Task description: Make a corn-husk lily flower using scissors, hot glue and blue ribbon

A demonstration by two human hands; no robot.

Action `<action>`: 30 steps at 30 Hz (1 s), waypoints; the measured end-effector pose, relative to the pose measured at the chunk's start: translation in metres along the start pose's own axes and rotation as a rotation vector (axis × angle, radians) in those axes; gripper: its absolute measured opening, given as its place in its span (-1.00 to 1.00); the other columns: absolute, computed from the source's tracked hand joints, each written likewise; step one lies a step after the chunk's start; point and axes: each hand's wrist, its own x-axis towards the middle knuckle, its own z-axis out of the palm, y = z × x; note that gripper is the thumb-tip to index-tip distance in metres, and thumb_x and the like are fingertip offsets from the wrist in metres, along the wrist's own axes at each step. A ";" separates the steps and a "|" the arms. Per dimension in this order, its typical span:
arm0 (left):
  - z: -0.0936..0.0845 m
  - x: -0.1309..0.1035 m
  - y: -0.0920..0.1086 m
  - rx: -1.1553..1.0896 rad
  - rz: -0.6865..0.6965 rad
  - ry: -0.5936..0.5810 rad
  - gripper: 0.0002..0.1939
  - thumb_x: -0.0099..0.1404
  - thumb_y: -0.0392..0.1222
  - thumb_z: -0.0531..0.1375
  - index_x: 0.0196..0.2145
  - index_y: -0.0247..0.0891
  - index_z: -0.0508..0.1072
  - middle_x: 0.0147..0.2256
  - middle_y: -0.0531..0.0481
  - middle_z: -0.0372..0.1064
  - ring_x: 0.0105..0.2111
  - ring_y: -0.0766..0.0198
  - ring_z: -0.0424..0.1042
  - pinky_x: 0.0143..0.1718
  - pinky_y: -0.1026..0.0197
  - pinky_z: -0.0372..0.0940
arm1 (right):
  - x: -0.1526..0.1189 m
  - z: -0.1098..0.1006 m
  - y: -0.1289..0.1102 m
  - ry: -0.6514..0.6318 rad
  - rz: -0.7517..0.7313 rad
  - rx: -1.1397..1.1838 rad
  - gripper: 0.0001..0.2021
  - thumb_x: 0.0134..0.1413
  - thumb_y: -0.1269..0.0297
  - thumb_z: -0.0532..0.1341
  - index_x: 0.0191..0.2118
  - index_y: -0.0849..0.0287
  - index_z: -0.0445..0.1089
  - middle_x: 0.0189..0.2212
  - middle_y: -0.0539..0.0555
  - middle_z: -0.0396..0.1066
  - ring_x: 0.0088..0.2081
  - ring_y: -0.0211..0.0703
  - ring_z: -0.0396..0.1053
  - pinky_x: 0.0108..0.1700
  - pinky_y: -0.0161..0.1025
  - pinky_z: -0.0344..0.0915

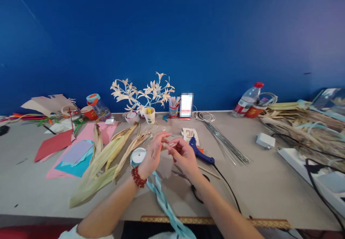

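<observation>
My left hand [155, 150] and my right hand [184, 155] meet above the middle of the table, fingertips bent toward each other. Between them they pinch a small pale strip [169, 144] that looks like corn husk; the fingers partly cover it. Beneath my left wrist lies a roll of light blue ribbon [138, 155], its loose tail [164, 201] running down over the table's front edge. A blue hot glue gun [201, 152] rests just right of my right hand. Black-handled scissors [198, 194] lie partly hidden under my right forearm.
Corn husks [107, 160] and coloured paper [71, 158] spread on the left. Husk flowers [151, 92] stand in a paper cup [150, 116] at the back, beside a lit phone [186, 104]. Metal wires [226, 142], a bottle [246, 101] and a power strip [299, 165] are rightward.
</observation>
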 end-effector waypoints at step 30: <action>0.010 -0.001 -0.039 -0.203 -0.211 0.061 -0.69 0.22 0.06 0.19 -0.43 -0.27 0.38 -0.52 0.08 0.27 -0.52 0.33 0.27 -0.45 0.27 0.24 | 0.002 -0.014 0.015 -0.067 0.108 -0.097 -0.86 0.06 0.25 0.20 -0.45 0.18 0.34 -0.62 -0.07 0.30 -0.59 -0.31 0.22 -0.53 -0.38 0.14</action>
